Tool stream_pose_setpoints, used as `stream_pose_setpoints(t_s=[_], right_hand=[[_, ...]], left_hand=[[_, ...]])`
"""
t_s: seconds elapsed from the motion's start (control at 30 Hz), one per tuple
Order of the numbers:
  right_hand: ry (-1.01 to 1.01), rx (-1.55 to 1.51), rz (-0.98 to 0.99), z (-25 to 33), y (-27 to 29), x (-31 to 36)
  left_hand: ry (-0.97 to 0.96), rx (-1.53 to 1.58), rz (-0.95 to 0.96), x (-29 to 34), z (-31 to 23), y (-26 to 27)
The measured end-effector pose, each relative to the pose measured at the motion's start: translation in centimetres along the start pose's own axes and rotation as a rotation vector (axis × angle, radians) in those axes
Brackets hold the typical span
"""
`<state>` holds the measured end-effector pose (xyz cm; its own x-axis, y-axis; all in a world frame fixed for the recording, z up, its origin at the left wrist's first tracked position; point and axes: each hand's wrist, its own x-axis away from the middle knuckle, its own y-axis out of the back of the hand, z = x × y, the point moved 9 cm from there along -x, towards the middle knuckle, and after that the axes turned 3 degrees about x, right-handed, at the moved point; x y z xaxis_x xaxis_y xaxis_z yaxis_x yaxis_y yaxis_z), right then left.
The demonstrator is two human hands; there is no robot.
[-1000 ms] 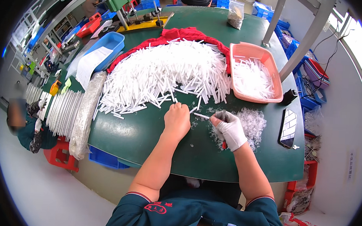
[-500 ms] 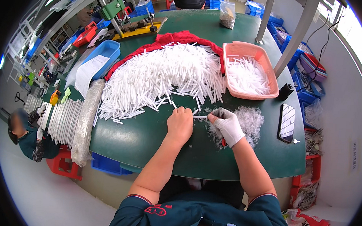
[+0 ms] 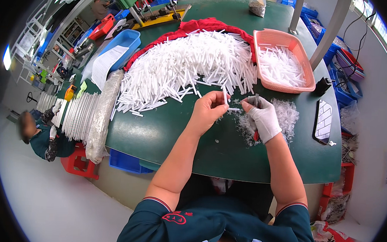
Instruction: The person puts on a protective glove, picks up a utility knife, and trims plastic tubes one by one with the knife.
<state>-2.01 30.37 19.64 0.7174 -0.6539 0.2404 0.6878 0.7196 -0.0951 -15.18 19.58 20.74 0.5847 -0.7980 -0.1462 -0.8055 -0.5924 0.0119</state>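
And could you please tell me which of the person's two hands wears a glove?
The right hand wears a white glove; the left hand, pinching a white tube, is bare.

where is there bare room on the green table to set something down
Front left, between the plastic-wrapped bundle and the left forearm. Also beyond the red cloth, left of the small bag. Crowded: the white tube pile and the clear scraps around the right hand.
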Motion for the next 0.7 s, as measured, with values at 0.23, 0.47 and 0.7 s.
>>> stream_pose_setpoints(t_s=[0.23, 0.47, 0.7], right_hand=[[0.037, -0.148, 0.116, 0.8, -0.1, 0.4], [0.089, -0.066, 0.127, 1.2, -0.9, 0.9], [0.341, 0.280, 0.002, 2.4, -0.6, 1.0]], left_hand=[[0.193, 0.385, 0.308, 1.8, -0.2, -4.0], [0.217, 0.430, 0.354, 2.0, 0.4, -4.7], [0.264, 0.411, 0.341, 2.0, 0.8, -4.9]])
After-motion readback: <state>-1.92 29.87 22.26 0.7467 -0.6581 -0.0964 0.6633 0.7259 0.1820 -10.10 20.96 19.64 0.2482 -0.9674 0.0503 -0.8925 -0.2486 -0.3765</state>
